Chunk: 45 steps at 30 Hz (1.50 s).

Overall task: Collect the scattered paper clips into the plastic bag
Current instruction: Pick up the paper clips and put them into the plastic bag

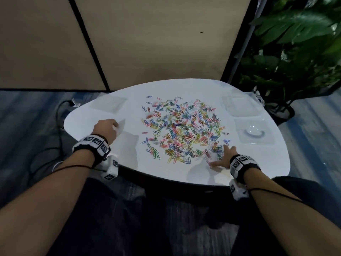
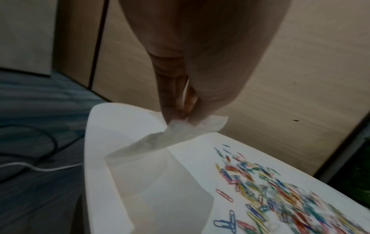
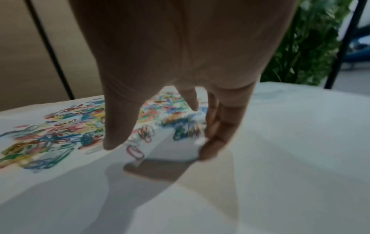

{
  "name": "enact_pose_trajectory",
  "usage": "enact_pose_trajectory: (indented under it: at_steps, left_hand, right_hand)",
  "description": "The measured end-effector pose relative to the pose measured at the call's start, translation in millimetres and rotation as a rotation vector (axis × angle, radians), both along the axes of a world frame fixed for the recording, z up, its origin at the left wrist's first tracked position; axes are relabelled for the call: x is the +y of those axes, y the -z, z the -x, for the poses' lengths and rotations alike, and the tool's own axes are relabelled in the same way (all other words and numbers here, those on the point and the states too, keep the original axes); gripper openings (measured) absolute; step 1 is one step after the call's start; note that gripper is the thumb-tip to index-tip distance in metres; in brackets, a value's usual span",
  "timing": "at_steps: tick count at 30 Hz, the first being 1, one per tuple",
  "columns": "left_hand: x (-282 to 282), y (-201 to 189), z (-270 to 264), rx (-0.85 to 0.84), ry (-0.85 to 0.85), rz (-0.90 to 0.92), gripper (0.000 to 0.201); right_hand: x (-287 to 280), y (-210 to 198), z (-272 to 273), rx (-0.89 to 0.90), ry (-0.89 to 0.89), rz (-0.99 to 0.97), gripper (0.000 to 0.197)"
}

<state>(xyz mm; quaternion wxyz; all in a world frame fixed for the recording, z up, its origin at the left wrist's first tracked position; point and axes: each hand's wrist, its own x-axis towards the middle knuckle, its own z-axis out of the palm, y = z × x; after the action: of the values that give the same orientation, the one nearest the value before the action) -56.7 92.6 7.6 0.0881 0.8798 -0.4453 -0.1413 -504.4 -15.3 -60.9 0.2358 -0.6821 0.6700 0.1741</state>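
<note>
Several coloured paper clips (image 1: 181,128) lie scattered in a wide pile in the middle of the white oval table (image 1: 184,88). A clear plastic bag (image 1: 127,143) lies on the table left of the pile. My left hand (image 1: 115,126) pinches the bag's far edge; in the left wrist view the hand (image 2: 180,119) lifts that edge and the bag (image 2: 160,174) sags toward the camera. My right hand (image 1: 219,156) is spread over the pile's near right edge. In the right wrist view the hand (image 3: 160,147) has its fingertips (image 3: 210,152) down among blurred clips (image 3: 66,134), holding nothing.
Two clear plastic containers (image 1: 239,106) (image 1: 254,131) sit on the table's right side. Another flat clear bag (image 1: 110,104) lies at the far left. A leafy plant (image 1: 295,52) stands right of the table, beige partitions behind it. Cables (image 1: 60,115) run on the floor at the left.
</note>
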Motion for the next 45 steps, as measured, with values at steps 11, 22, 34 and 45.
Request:
enact_pose_trajectory:
  at_steps: [11,22,34,45]
  left_hand:
    - [-9.6,-46.6,58.5,-0.101,0.126,0.005,0.030]
    - [-45.6,-39.7,72.5,0.143,0.160,0.152,0.023]
    - [-67.8,-34.3,125.6,0.284,0.231,0.116,0.020]
    - [-78.3,-37.9,142.9,0.289,0.235,0.180,0.026]
  right_hand:
    - [5.9,15.7,-58.8,-0.229,-0.093,0.117,0.085]
    - [-48.0,-11.5,-73.8,-0.085,-0.092,0.157,0.024]
    - [-31.0,-115.7,-137.1,-1.439,0.495,-0.389,0.025]
    - [-48.1,-73.1,-181.4,-1.173,0.328,-0.268,0.006]
